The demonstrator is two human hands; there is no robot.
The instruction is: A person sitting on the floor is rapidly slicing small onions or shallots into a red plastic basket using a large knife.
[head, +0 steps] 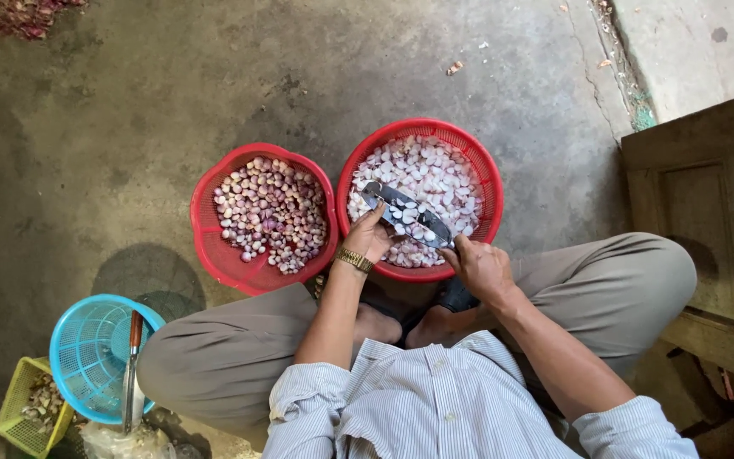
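Striped shirt sleeves [435, 408] filled the bottom of the view, above crossed legs in khaki trousers [622, 289]. Between the two hands sat a long metal blade [408, 214], held level over the right-hand red basket [490, 183] and loaded with pale peeled cloves. Clamped around the blade's near end was the right hand [482, 268], fingers closed on the handle. At the far end, the left hand [371, 234], with a gold watch [354, 259] at its wrist, gripped the blade with fingers curled over it. That basket was heaped with peeled white and pink cloves [435, 170]. Just beside it, rims touching, a second red basket [210, 234] held darker, purple-skinned cloves [272, 212]. Both stood on the stained concrete floor [129, 110]. Well apart, by the person's left knee, a blue basket [87, 353] carried a knife with a reddish handle [132, 365] laid across its rim. Next to that, a small yellow basket [23, 408] held dry scraps. At the right edge stood a wooden door panel [707, 212].
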